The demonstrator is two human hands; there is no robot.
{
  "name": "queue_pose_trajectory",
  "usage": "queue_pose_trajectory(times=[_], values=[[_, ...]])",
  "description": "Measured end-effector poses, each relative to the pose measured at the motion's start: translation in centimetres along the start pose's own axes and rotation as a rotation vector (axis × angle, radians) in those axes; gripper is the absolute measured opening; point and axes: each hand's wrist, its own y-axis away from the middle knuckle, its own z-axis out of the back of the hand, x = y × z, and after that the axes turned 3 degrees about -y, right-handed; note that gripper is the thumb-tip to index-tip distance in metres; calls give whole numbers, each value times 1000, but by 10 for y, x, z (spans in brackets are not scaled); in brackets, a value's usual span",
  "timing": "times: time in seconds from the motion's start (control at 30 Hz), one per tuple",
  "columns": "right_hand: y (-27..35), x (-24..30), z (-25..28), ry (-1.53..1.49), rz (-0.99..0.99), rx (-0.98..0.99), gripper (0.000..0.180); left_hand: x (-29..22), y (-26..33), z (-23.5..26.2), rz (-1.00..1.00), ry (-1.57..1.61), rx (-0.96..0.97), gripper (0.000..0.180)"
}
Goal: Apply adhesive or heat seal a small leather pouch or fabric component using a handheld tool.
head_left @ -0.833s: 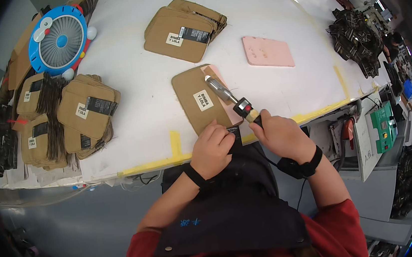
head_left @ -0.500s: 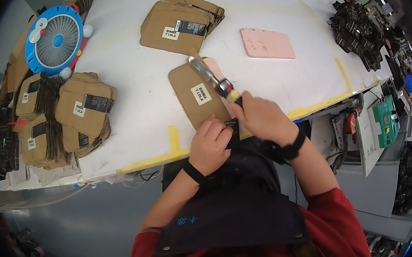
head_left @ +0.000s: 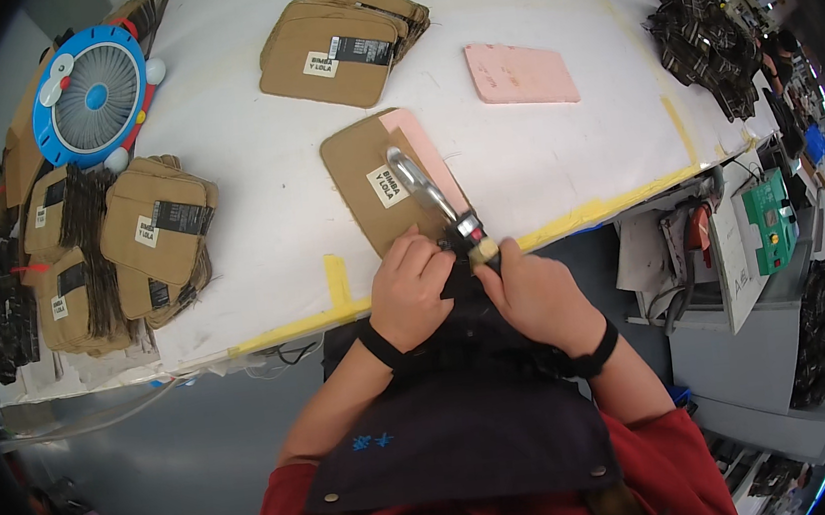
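Observation:
A brown panel with rounded corners (head_left: 353, 168) and a white patch lies near the table's front edge, partly over a pink board (head_left: 421, 146). My left hand (head_left: 412, 288) is closed at the panel's near end, fingers bent on it beside a dark piece. In my right hand (head_left: 540, 294) is the dark handle of a hand tool with a long, rounded, shiny metal head (head_left: 418, 178); its exact kind is unclear. The head lies over the panel and the exposed pink strip, slanting away from me to the left. Whether it touches the panel cannot be seen.
A stack of similar brown panels (head_left: 326, 55) sits farther back, with another pink board (head_left: 522, 75) to its right. More stacks (head_left: 152, 219) and a blue toy-shaped fan (head_left: 94, 95) stand left. Dark patterned bundles (head_left: 705, 46) lie right. Yellow tape (head_left: 570, 221) runs along the front edge.
My right hand and the tool have come nearer to me, and the metal head has moved down from the panel's far end. More of the pink strip shows. The whole view has shifted slightly.

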Motion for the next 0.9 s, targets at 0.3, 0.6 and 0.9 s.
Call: queue_pose_trajectory(times=[0.3,0.6,0.9], values=[[-20,-7,19,57,68,22,36,0,4,2,-2,6,38,38],[-77,-15,17,65,140,-19,39,1,0,1,2,-2,32,40],[33,0,33,94,-95,190,37,0,0,2,6,16,20,38]])
